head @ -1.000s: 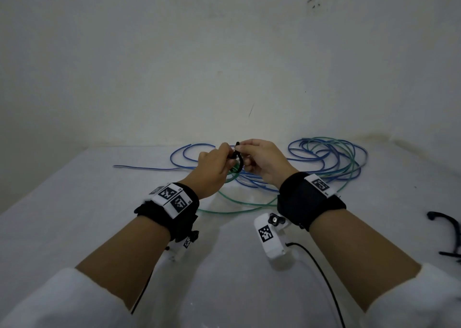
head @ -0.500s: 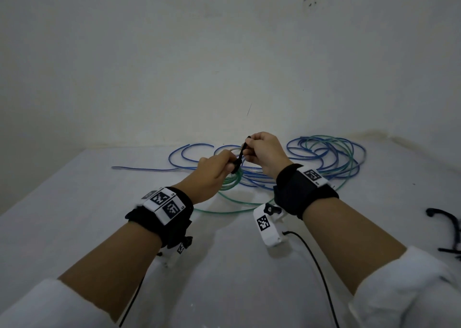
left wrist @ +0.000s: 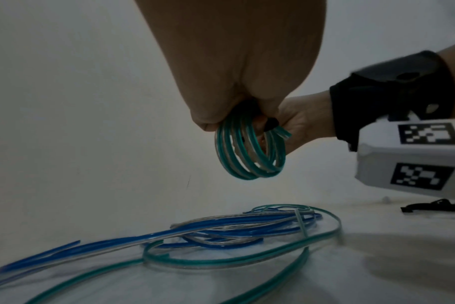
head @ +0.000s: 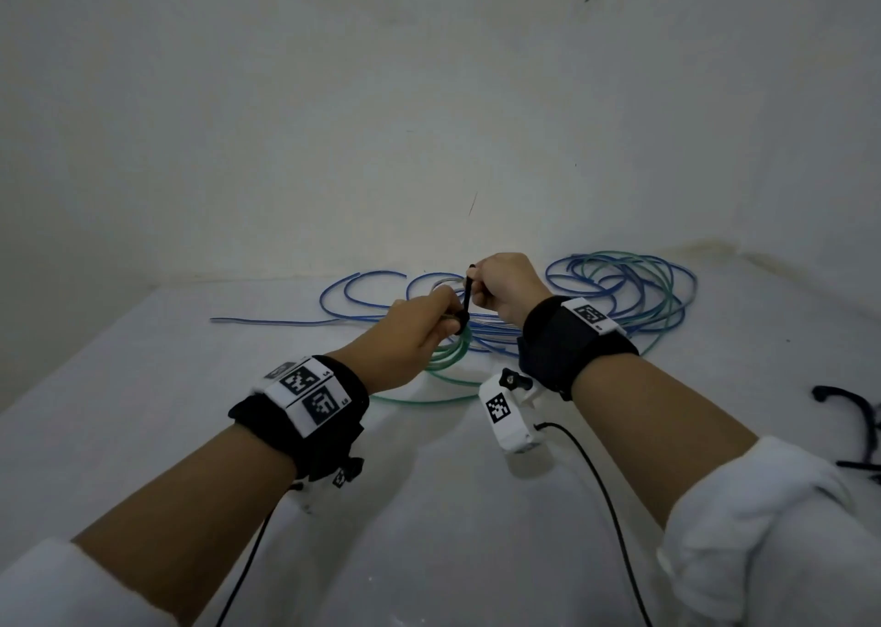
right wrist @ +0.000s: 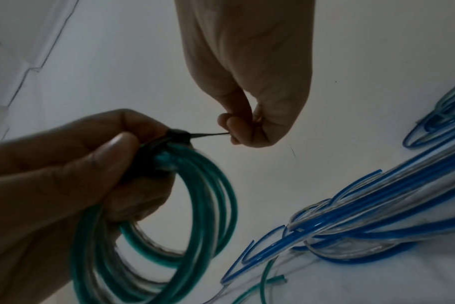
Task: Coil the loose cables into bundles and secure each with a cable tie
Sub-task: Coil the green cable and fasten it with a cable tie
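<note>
A small coil of green cable (right wrist: 195,216) (left wrist: 249,152) (head: 450,352) hangs from my left hand (head: 419,326) (right wrist: 78,170), which grips it at the top above the table. A black cable tie (head: 467,300) (right wrist: 177,137) is wrapped round the coil where the fingers hold it. My right hand (head: 500,283) (right wrist: 247,127) pinches the tie's thin tail (right wrist: 210,134), which runs taut up and to the right from the tie's head. Loose blue cables (head: 476,335) (right wrist: 377,216) (left wrist: 221,228) and more green cable (head: 634,293) (left wrist: 234,261) lie on the table beyond.
The white table (head: 429,507) meets a white wall at the back. More black cable ties (head: 853,426) lie near the right edge. Thin black leads (head: 600,498) trail from the wrist cameras across the near table.
My right hand has risen and drawn the tie's tail upward, away from the left hand. The tie's loop round the green coil has shrunk. The left hand has stayed on the coil.
</note>
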A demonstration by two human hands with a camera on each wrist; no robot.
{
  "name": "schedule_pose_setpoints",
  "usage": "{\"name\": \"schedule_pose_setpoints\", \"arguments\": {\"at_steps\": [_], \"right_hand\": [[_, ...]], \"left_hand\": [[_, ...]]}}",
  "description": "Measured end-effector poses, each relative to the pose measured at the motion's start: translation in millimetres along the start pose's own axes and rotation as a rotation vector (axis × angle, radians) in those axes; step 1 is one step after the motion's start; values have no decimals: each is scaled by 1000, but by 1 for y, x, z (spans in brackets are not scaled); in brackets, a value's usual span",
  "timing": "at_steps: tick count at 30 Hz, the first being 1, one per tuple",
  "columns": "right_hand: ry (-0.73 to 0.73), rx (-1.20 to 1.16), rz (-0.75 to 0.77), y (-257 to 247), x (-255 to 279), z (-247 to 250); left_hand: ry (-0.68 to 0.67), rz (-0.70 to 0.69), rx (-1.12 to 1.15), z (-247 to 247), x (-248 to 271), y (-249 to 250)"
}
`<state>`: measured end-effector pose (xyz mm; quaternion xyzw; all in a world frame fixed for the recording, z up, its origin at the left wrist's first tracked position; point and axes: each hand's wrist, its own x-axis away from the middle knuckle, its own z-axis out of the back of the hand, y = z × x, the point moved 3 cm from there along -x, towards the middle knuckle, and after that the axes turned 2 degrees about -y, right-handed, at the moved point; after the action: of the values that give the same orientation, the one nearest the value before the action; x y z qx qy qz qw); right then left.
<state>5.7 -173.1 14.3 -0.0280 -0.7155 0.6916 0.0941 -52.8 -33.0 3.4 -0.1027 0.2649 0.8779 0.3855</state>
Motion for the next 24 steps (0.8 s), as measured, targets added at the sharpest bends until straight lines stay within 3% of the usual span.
{"name": "schedule_pose_setpoints", "arguments": {"at_steps": [4,7,10,14,19,24], "right_hand": [[-35,-33,-27,1,1,-7],[-81,-82,45,-3,6,-15],[-167,-104,137,-14,21,-28],[-356,144,199,-18,46,-67],[-453,182,193,-12,53,-120],[-477,215,199,-4,44,-170]], "left_hand": [[5,5,22,3,7,-5],[38,63,87,10,11,-12],[231,177,121,28,16,-26],[494,402,185,56,25,-54],[557,545,312,75,49,-73],[543,575,347,101,79,-98]]}}
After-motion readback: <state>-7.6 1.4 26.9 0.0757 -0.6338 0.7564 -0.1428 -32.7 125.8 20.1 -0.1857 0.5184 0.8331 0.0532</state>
